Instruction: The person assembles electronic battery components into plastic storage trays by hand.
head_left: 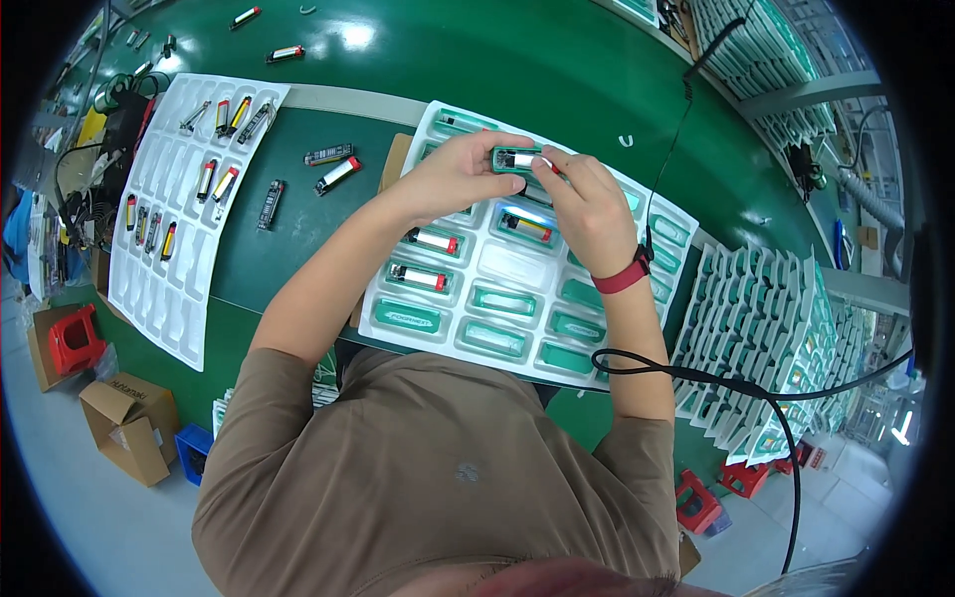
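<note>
Above the far part of a white tray [512,264], my left hand [463,177] grips a small green plastic case [500,149] between thumb and fingers. Inside that case lies a silver cylindrical battery cell [519,160] with a red end. The closed fingers of my right hand [587,204] pinch at this red end. My right wrist wears a red band [624,277] with a dark cord. Green case halves [504,300] sit in the tray's pockets. Several of them hold battery assemblies [431,242], among them one with a yellow strip [525,227] just below my hands.
On the left, a second white tray [174,264] carries several battery assemblies. Loose battery assemblies [338,176] lie on the green table [288,129]. Stacked trays [751,343] stand on the right. A black cable [731,383] loops past my right forearm. A cardboard box [129,428] stands at lower left.
</note>
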`<action>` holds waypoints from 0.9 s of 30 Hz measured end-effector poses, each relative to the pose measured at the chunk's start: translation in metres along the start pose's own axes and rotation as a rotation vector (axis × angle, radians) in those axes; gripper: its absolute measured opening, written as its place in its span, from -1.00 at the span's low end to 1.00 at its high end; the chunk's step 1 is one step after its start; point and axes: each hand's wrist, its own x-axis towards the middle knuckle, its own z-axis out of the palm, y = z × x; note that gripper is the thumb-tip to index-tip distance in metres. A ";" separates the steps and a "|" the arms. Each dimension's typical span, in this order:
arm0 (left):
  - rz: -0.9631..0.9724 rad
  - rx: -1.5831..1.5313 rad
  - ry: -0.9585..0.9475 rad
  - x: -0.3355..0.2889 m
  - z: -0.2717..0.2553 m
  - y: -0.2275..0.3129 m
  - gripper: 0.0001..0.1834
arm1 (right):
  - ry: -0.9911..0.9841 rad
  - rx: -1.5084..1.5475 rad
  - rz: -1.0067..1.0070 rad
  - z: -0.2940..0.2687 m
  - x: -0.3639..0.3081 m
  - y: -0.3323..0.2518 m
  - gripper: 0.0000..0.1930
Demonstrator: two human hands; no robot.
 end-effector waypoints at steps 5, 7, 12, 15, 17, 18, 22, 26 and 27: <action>0.006 0.027 0.018 -0.002 0.003 0.005 -0.50 | 0.024 0.007 -0.036 0.009 -0.004 0.005 -0.66; -0.038 0.061 0.041 -0.001 0.004 0.007 -0.57 | -0.015 0.029 -0.031 0.009 -0.003 0.005 -0.62; 0.028 0.079 0.044 -0.004 0.001 0.001 -0.62 | 0.154 0.318 0.350 0.006 -0.005 -0.010 -0.63; 0.077 0.089 0.018 -0.004 0.009 -0.004 -0.64 | 0.217 0.817 0.678 0.018 -0.031 0.006 -0.64; 0.186 0.161 0.120 -0.004 0.013 -0.008 -0.64 | -0.002 0.755 0.629 0.010 -0.027 0.006 -0.60; 0.178 0.167 0.113 -0.006 0.012 -0.008 -0.64 | 0.028 0.646 0.543 0.006 -0.024 0.003 -0.63; 0.403 0.749 0.146 -0.013 0.014 0.007 -0.56 | 0.230 0.255 0.277 0.005 -0.023 -0.012 -0.61; 0.660 0.721 0.127 -0.024 0.026 0.023 -0.51 | 0.416 0.398 0.214 -0.015 -0.021 -0.028 -0.56; 0.677 0.620 0.086 -0.025 0.028 0.026 -0.52 | 0.419 0.399 0.234 -0.010 -0.024 -0.033 -0.56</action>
